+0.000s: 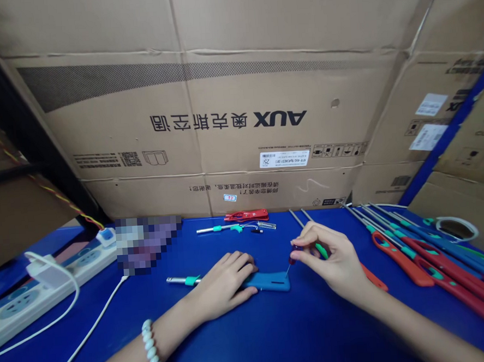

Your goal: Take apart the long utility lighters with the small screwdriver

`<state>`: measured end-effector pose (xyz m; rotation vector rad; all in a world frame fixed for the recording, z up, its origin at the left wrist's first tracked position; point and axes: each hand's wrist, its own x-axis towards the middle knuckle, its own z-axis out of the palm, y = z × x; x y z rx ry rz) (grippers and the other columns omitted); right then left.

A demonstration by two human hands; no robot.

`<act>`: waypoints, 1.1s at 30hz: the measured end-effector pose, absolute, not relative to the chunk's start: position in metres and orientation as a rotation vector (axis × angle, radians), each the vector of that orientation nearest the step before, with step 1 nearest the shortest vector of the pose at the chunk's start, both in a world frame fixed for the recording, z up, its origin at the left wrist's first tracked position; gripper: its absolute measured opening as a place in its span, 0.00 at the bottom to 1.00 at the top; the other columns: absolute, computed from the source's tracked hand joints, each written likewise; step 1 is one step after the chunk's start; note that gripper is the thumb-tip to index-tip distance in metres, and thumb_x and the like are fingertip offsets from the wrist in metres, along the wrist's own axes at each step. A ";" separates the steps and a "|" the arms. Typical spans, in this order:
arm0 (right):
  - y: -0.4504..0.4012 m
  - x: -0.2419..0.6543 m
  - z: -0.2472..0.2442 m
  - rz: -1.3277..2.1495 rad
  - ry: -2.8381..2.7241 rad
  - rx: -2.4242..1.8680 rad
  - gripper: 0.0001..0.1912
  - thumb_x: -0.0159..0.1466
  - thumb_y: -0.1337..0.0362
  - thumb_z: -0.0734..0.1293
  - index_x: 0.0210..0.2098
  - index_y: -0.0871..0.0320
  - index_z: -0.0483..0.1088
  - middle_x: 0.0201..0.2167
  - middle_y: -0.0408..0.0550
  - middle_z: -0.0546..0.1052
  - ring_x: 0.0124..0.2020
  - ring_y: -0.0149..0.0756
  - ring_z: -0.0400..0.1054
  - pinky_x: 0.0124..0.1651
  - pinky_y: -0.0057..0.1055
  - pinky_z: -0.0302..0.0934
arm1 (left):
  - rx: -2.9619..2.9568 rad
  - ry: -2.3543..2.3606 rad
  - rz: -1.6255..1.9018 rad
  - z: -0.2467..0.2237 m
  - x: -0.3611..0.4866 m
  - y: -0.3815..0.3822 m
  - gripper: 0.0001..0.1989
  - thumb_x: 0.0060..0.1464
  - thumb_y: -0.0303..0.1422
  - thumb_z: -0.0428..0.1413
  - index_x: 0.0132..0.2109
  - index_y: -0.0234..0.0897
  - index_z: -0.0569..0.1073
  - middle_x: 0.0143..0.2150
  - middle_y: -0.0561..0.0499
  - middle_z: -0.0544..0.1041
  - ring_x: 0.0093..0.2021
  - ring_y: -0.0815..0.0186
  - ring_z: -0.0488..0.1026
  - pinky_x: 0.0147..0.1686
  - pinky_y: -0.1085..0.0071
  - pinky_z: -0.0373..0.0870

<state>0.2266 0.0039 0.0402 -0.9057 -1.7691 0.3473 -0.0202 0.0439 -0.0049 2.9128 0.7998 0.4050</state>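
Observation:
A blue long-reach lighter [268, 281] lies flat on the blue table, its metal nozzle [177, 280] pointing left. My left hand [224, 285] rests over its middle with the fingers wrapped around it, hiding part of the handle. My right hand [334, 257] pinches a small screwdriver [291, 257] with a dark red handle. Its thin shaft slants down to the right end of the lighter's handle. Beneath my right hand, an orange lighter [374, 278] is partly covered.
Behind are red handle shells [246, 215], a metal tube with green parts [212, 228] and a clear tube [266, 225]. Several lighters [418, 252] and a tape roll [456, 228] lie right. A power strip [87, 269] with cables sits left. Cardboard [228, 83] walls the back.

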 end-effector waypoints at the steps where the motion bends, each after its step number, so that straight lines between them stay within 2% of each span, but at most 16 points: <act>1: 0.005 0.227 0.041 0.396 -1.751 -0.911 0.05 0.58 0.65 0.72 0.29 0.57 0.71 0.25 0.43 0.72 0.22 0.30 0.62 0.22 0.28 0.54 | 2.915 0.801 0.399 -0.005 -0.020 0.044 0.12 0.63 0.37 0.51 0.51 0.38 0.66 0.50 0.45 0.69 0.49 0.56 0.66 0.50 0.59 0.64; 6: 0.013 0.231 0.039 0.745 -1.588 -0.928 0.08 0.54 0.63 0.74 0.30 0.57 0.72 0.28 0.46 0.76 0.19 0.29 0.66 0.19 0.26 0.60 | 2.919 0.808 0.402 -0.005 -0.020 0.044 0.13 0.63 0.37 0.51 0.52 0.38 0.66 0.51 0.46 0.68 0.49 0.56 0.66 0.50 0.60 0.64; 11: 0.017 0.231 0.037 0.948 -1.469 -0.898 0.12 0.51 0.63 0.76 0.31 0.57 0.71 0.29 0.48 0.78 0.18 0.28 0.65 0.17 0.25 0.59 | 2.925 0.790 0.425 -0.004 -0.020 0.043 0.12 0.64 0.38 0.50 0.51 0.38 0.66 0.50 0.45 0.69 0.48 0.56 0.66 0.48 0.60 0.64; 17: 0.015 0.226 0.038 1.081 -1.452 -0.825 0.09 0.56 0.63 0.72 0.33 0.57 0.69 0.31 0.47 0.78 0.16 0.25 0.65 0.20 0.26 0.61 | 2.921 0.796 0.450 -0.006 -0.020 0.043 0.13 0.64 0.39 0.49 0.51 0.38 0.66 0.50 0.45 0.69 0.48 0.57 0.66 0.48 0.60 0.64; 23: 0.019 0.226 0.030 1.185 -1.398 -0.815 0.10 0.62 0.62 0.69 0.35 0.55 0.61 0.32 0.44 0.77 0.18 0.26 0.68 0.22 0.24 0.57 | 2.925 0.787 0.440 -0.005 -0.021 0.043 0.12 0.63 0.38 0.50 0.51 0.38 0.67 0.50 0.45 0.69 0.48 0.57 0.67 0.47 0.62 0.64; 30: 0.011 0.222 0.036 1.244 -1.273 -0.804 0.11 0.65 0.60 0.66 0.34 0.55 0.58 0.30 0.40 0.72 0.20 0.21 0.58 0.30 0.24 0.55 | 2.919 0.793 0.432 -0.006 -0.020 0.044 0.12 0.64 0.39 0.49 0.51 0.38 0.66 0.50 0.46 0.69 0.48 0.57 0.66 0.47 0.61 0.63; 33: 0.008 0.221 0.036 1.198 -1.253 -0.828 0.13 0.67 0.57 0.63 0.31 0.55 0.56 0.28 0.38 0.69 0.19 0.22 0.51 0.27 0.24 0.51 | 2.919 0.789 0.430 -0.006 -0.020 0.044 0.13 0.64 0.39 0.49 0.51 0.38 0.66 0.50 0.45 0.69 0.48 0.57 0.66 0.47 0.62 0.63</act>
